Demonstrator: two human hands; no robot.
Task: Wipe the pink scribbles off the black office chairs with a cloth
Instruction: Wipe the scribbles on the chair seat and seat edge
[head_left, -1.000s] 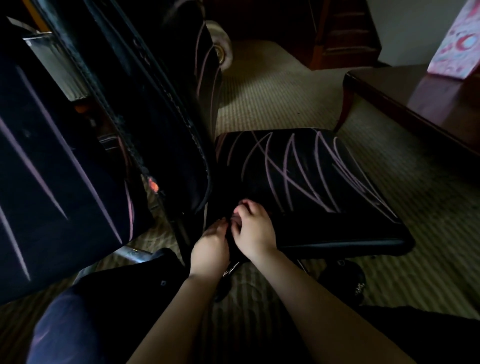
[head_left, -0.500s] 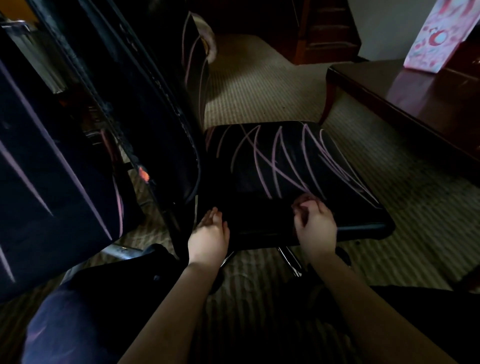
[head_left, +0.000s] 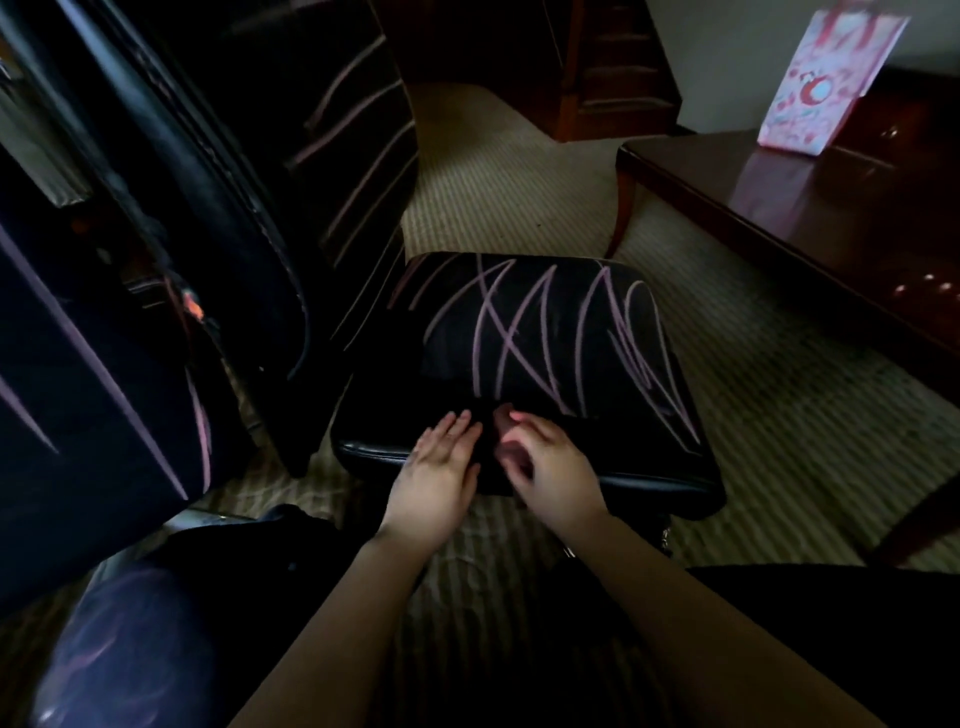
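Plainly, the main risk lay with the dark cloth (head_left: 488, 470). It was nearly lost against the black seat (head_left: 457, 358) and hung over the near edge between the hands. Bunched too small, it would likely smear the pink scribbles (head_left: 519, 343) rather than lift them. The left hand (head_left: 441, 462) lay flat on the seat's near edge, fingers straight and close together, beside the cloth. The right hand (head_left: 550, 467), just to its right, had curled fingers and seemed to pinch the cloth, though the dim light left that uncertain. A hard push might swivel or shift an office chair on the striped carpet (head_left: 779, 415). The scribbled backrest (head_left: 358, 171) rose at far left and a second marked chair (head_left: 78, 389) stood near left. A dark wooden table (head_left: 779, 208) bearing a pink patterned bag (head_left: 821, 78) crowded the right.
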